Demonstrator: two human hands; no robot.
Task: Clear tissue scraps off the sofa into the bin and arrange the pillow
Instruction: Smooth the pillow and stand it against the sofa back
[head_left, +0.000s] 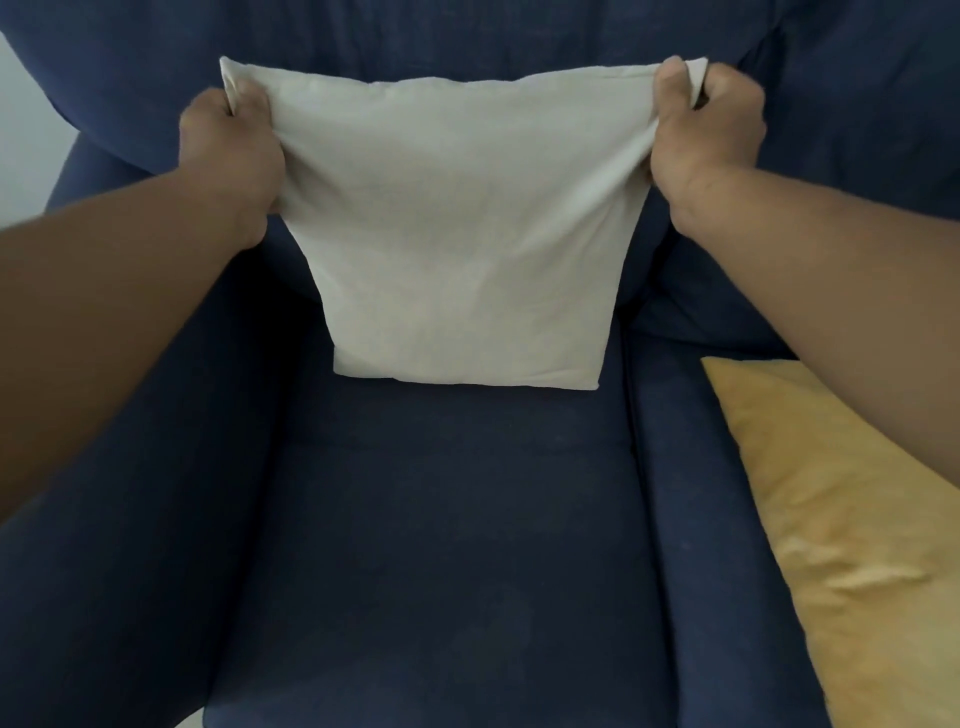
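Note:
A cream-white pillow (457, 234) stands upright against the backrest of the dark blue sofa (441, 519), its lower edge resting on the seat cushion. My left hand (228, 156) grips the pillow's upper left corner. My right hand (706, 140) is closed on the upper right corner, with a bit of fabric sticking out above the fingers. The top edge is pulled taut between both hands. No tissue scraps or bin appear in view.
A yellow satin cushion (841, 545) lies on the seat to the right, past the sofa's seam. The left armrest (130, 519) runs under my left forearm. A pale wall (21, 130) shows at the far left.

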